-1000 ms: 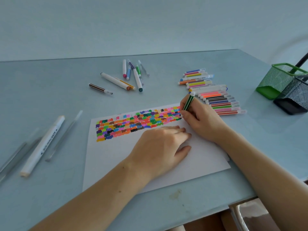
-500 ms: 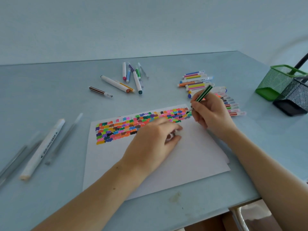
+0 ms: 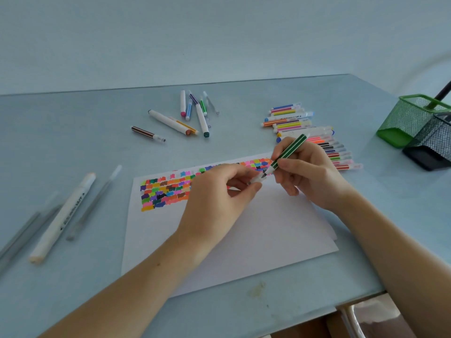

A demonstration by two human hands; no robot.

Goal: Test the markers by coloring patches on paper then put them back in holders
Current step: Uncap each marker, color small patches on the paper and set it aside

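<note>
The right hand (image 3: 310,174) is gripping a green-striped marker (image 3: 289,151) between thumb and fingers, its tail pointing toward 1 o'clock and its dark tip angled down toward 7 o'clock. The left hand (image 3: 219,196) is pinching a small clear cap (image 3: 256,179) between thumb and forefinger, and the cap's mouth is sitting right at the marker's tip; whether the tip is already inside it cannot be told. Both hands are hovering over the upper right part of a white paper (image 3: 244,240) that is lying on the pale blue bench (image 3: 73,142). A band of colored patches (image 3: 166,191) is running across the top of the sheet, partly hidden behind the left hand.

At 1 o'clock from the hands, a row of striped markers (image 3: 292,120) is lying side by side on the bench, reaching behind the right hand. At 11 o'clock, a loose cluster of markers (image 3: 192,113) is lying scattered, with a brown-striped marker (image 3: 147,134) just beside it. At 9 o'clock, a thick white marker (image 3: 63,215) is lying among several grey pens (image 3: 94,203). At the far right edge, a green mesh holder (image 3: 405,120) is touching a black mesh holder (image 3: 434,145), both well apart from the paper.
</note>
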